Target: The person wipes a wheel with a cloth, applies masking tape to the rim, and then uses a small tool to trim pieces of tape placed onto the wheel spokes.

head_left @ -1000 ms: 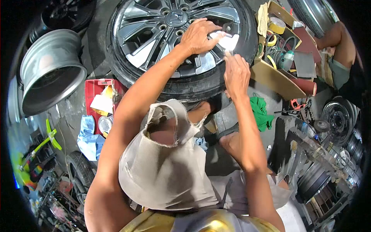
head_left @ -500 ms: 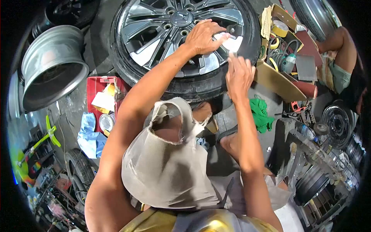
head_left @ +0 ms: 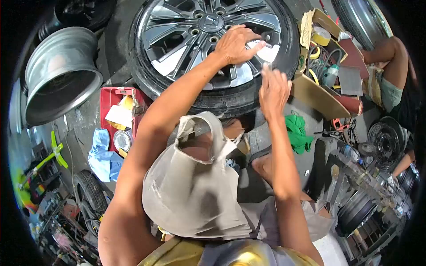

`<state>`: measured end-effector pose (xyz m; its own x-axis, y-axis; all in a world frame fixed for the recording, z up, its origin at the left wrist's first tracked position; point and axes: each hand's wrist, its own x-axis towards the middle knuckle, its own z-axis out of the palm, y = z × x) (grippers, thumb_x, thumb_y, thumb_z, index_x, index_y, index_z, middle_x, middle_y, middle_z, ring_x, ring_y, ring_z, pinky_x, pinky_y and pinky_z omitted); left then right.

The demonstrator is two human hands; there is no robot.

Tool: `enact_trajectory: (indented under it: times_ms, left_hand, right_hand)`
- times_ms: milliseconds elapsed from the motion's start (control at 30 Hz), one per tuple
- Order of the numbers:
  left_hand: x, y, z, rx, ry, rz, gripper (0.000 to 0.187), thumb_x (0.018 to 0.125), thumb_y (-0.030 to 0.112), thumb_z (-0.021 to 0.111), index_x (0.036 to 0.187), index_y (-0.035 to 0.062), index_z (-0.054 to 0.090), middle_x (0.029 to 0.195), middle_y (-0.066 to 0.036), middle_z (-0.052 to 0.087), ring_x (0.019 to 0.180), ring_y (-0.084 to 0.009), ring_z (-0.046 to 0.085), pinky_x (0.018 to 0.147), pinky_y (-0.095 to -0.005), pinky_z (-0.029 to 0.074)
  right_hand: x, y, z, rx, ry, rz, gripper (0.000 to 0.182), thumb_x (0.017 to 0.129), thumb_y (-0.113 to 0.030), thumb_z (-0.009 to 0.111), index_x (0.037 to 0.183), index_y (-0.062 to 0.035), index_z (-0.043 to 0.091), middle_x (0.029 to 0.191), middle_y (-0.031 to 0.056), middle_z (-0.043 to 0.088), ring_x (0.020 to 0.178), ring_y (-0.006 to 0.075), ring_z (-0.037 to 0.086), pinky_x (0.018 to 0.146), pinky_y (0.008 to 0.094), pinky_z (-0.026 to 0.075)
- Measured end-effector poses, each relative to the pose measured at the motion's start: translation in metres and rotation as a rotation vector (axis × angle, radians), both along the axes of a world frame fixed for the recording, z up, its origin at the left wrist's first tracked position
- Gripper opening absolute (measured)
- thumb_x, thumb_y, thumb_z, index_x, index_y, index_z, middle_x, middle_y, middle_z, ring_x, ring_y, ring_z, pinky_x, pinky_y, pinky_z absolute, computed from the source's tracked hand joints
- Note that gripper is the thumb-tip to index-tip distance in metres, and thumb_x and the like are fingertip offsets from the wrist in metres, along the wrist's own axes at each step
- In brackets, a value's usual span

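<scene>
Touching wheel (head_left: 242, 74): left grip (head_left: 236, 45), part-open

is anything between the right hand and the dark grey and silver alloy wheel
Nothing visible blocks the right hand from the wheel: the blurred fingertips are at its outer edge. The left hand is further in, over the wheel; the open brown cardboard box sits further right.

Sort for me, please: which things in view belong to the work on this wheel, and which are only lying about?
Seem to belong:
wheel
left hand, on the spokes
right hand, near the edge; anything it holds is too blurred to name
cardboard box of supplies, perhaps

Seem just lying about:
bare rim
red box
blue cloth
green cloth
</scene>
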<state>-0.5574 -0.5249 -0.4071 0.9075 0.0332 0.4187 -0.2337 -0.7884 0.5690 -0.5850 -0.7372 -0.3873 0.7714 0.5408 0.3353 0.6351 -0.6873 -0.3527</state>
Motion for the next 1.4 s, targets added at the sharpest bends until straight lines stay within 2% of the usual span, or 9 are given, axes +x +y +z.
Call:
enact_trajectory:
  times_ms: [167, 300, 367, 433, 533, 633, 933, 1300, 1400]
  left_hand:
    - [-0.001, 0.002, 0.008, -0.010, 0.068, -0.009, 0.043, 0.099, 0.041, 0.059, 0.113, 0.0046, 0.077, 0.109, -0.016, 0.075, 0.113, -0.0344, 0.067, 0.117, -0.0457, 0.041]
    - [0.004, 0.002, -0.007, -0.036, -0.028, -0.021, 0.043, 0.097, 0.044, 0.063, 0.108, 0.0055, 0.078, 0.104, -0.015, 0.076, 0.107, -0.0341, 0.069, 0.114, -0.0453, 0.043]
    - [0.004, 0.003, -0.010, -0.042, -0.036, -0.009, 0.042, 0.095, 0.043, 0.064, 0.109, 0.0052, 0.078, 0.107, -0.017, 0.075, 0.109, -0.0343, 0.068, 0.115, -0.0450, 0.042]
    - [0.002, 0.002, -0.007, -0.042, -0.012, 0.009, 0.042, 0.095, 0.042, 0.064, 0.110, 0.0051, 0.078, 0.107, -0.017, 0.075, 0.109, -0.0351, 0.068, 0.115, -0.0453, 0.042]
    - [0.001, 0.002, -0.006, -0.067, -0.013, -0.020, 0.043, 0.094, 0.042, 0.064, 0.112, 0.0052, 0.078, 0.107, -0.017, 0.075, 0.109, -0.0358, 0.068, 0.116, -0.0451, 0.041]
    - [0.002, 0.003, -0.008, -0.002, -0.023, 0.011, 0.040, 0.099, 0.039, 0.061, 0.114, 0.0056, 0.077, 0.109, -0.017, 0.075, 0.111, -0.0340, 0.068, 0.116, -0.0456, 0.042]
    - [0.001, 0.003, -0.005, -0.023, -0.011, -0.015, 0.041, 0.098, 0.039, 0.061, 0.114, 0.0054, 0.077, 0.109, -0.017, 0.076, 0.110, -0.0341, 0.069, 0.116, -0.0454, 0.041]
    - [-0.002, 0.001, -0.007, 0.002, -0.017, -0.030, 0.040, 0.099, 0.038, 0.061, 0.113, 0.0052, 0.077, 0.108, -0.016, 0.076, 0.110, -0.0338, 0.069, 0.116, -0.0461, 0.041]
    - [0.004, 0.003, -0.005, -0.038, -0.024, -0.014, 0.039, 0.094, 0.038, 0.065, 0.109, 0.0044, 0.078, 0.103, -0.016, 0.076, 0.105, -0.0346, 0.069, 0.114, -0.0454, 0.043]
  right_hand:
    - [-0.034, -0.001, -0.010, 0.076, 0.098, -0.083, 0.028, 0.095, -0.016, 0.068, 0.122, -0.0084, 0.074, 0.085, 0.0075, 0.062, 0.085, 0.0283, 0.058, 0.073, 0.0440, 0.039]
    - [-0.016, 0.014, 0.002, 0.020, -0.002, -0.198, 0.030, 0.096, -0.019, 0.067, 0.123, -0.0052, 0.073, 0.086, 0.0086, 0.063, 0.086, 0.0291, 0.057, 0.076, 0.0443, 0.038]
    - [-0.038, 0.018, -0.005, -0.009, 0.084, -0.225, 0.031, 0.097, -0.020, 0.065, 0.123, -0.0045, 0.073, 0.087, 0.0095, 0.064, 0.086, 0.0289, 0.057, 0.077, 0.0445, 0.038]
    - [-0.048, 0.023, -0.005, 0.120, 0.100, -0.262, 0.030, 0.097, -0.020, 0.066, 0.122, -0.0050, 0.074, 0.086, 0.0087, 0.065, 0.086, 0.0282, 0.059, 0.077, 0.0442, 0.039]
    - [-0.028, 0.028, -0.010, 0.110, 0.035, -0.369, 0.032, 0.096, -0.023, 0.068, 0.122, -0.0057, 0.075, 0.084, 0.0073, 0.066, 0.085, 0.0269, 0.061, 0.077, 0.0438, 0.040]
    - [-0.053, 0.032, -0.010, 0.116, 0.078, -0.381, 0.031, 0.097, -0.022, 0.067, 0.123, -0.0048, 0.074, 0.085, 0.0081, 0.067, 0.085, 0.0282, 0.061, 0.077, 0.0438, 0.041]
    - [-0.045, 0.034, -0.007, 0.137, 0.107, -0.403, 0.029, 0.101, -0.021, 0.060, 0.119, -0.0029, 0.074, 0.088, 0.0132, 0.069, 0.088, 0.0325, 0.063, 0.078, 0.0470, 0.041]
    - [-0.022, 0.026, -0.009, 0.139, 0.073, -0.366, 0.028, 0.099, -0.018, 0.062, 0.119, -0.0008, 0.073, 0.085, 0.0118, 0.067, 0.086, 0.0316, 0.062, 0.075, 0.0465, 0.039]
    - [-0.041, 0.022, 0.002, 0.123, 0.150, -0.316, 0.026, 0.100, -0.018, 0.061, 0.115, -0.0010, 0.073, 0.086, 0.0123, 0.068, 0.087, 0.0325, 0.062, 0.075, 0.0471, 0.040]
